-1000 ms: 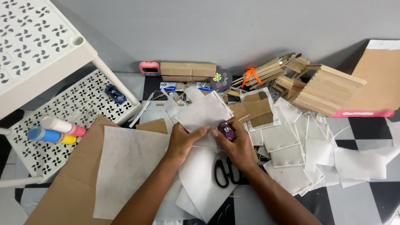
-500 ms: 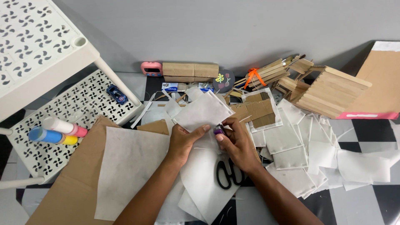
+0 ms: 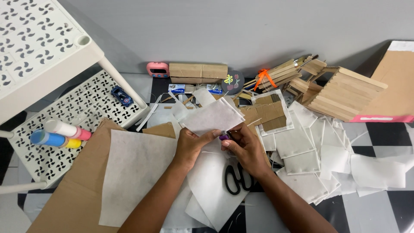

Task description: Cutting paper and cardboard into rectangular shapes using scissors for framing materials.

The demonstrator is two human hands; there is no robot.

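a: what's the left hand (image 3: 192, 146) got?
b: it's pinched shut on a white fabric piece (image 3: 213, 116), held above the floor clutter.
a: and the right hand (image 3: 246, 146)?
b: closed around a small purple lighter (image 3: 224, 136), right at the fabric's lower edge. black scissors (image 3: 236, 178) lie just below.

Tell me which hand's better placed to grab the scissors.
Right hand, probably. The scissors lie just under its wrist; the left hand pinches the white sheet and sits farther off.
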